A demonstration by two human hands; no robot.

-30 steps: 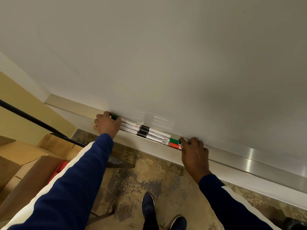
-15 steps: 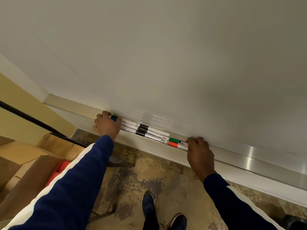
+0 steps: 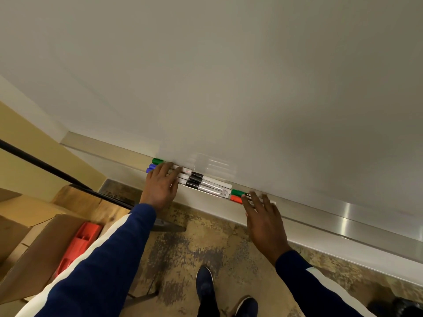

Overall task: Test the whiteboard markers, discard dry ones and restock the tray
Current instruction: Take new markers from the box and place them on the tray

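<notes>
Nearest, two dark shoes [image 3: 206, 287] stood on a mottled brown floor [image 3: 183, 248]. At the near left an open cardboard box [image 3: 27, 259] held a red plastic piece [image 3: 77, 243] between its flaps; anything else inside was hidden. Two navy sleeves [image 3: 103, 259], each with a white stripe, reached forward.

The left hand [image 3: 160, 186] lay flat, fingers straight and close together, across the left end of the markers [image 3: 215, 187], curled round none of them. The right hand [image 3: 265, 220] was spread, fingers apart and straight, its fingertips [image 3: 243, 196] at the right end of the row; it gripped nothing.

Just beyond the hands the metal tray [image 3: 320, 216] ran along the bottom edge of the board, and all the markers lay lengthwise in it. At its left end a green cap [image 3: 158, 160] sat farthest back, against the board, with two blue caps [image 3: 151, 167] just nearer. In the middle, black-capped markers [image 3: 196, 178] with white barrels lay side by side. To their right a green-capped marker [image 3: 237, 192] and a red-capped marker [image 3: 235, 199] lay touching, the red one nearer.

Farthest, the whiteboard [image 3: 229, 76] rose pale across the upper view.
</notes>
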